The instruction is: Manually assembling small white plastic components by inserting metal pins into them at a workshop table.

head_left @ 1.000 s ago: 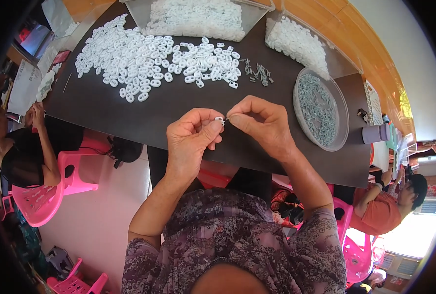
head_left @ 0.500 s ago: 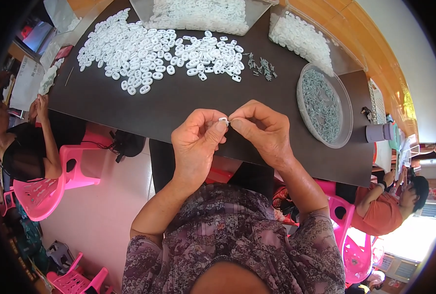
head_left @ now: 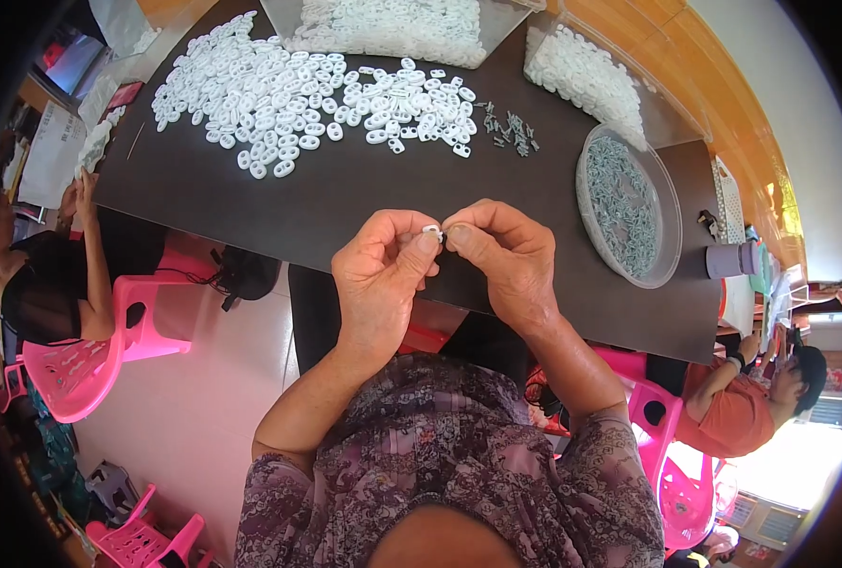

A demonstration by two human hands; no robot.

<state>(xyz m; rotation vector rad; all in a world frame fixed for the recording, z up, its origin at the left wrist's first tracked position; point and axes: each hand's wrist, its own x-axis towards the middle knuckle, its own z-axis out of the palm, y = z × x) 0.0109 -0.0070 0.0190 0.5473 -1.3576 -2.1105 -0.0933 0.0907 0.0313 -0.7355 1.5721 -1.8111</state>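
Note:
Above the table's front edge, my left hand [head_left: 378,275] pinches a small white plastic oval piece [head_left: 431,229] between thumb and forefinger. My right hand [head_left: 511,265] is closed in a pinch just beside it, fingertips nearly touching the piece. What those right fingertips hold, if anything, is hidden. Farther back on the dark table lies a large heap of white two-holed oval pieces [head_left: 260,95], with a smaller group of white pieces [head_left: 416,109] to its right. Several loose grey screws [head_left: 513,133] lie right of that group.
A round clear tub [head_left: 671,232] of grey screws stands on the right. Behind are two clear bins [head_left: 482,43] [head_left: 672,114] of white pieces. A grey-purple lidded container [head_left: 729,259] sits at the right edge. People sit at both sides, by pink chairs [head_left: 75,383].
My right hand has shifted slightly, and the small grey bit visible at its fingertips before is now out of sight. My left hand keeps its pinch on the white piece.

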